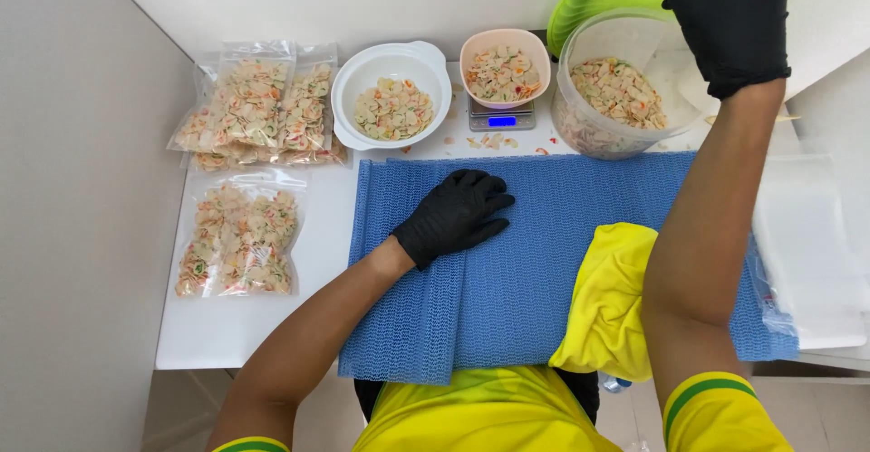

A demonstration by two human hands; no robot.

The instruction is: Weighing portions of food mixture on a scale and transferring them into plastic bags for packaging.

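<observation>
Left hand: your left hand (456, 215) lies flat on the blue mat (544, 262), fingers loosely apart, holding nothing
Right hand: your right hand (722, 19) hangs over the clear tub (598, 126); whether it grips anything, you cannot tell
Chips: in the tub below your right hand; the pink bowl (505, 64) sits left of it

left hand (455, 216): black glove, palm down, fingers spread flat, mid worktop | left forearm: bare, angled in from near edge | right hand (723, 19): black glove, raised at far right corner, fingers curled, grip unclear | right forearm: bare, upright
</observation>
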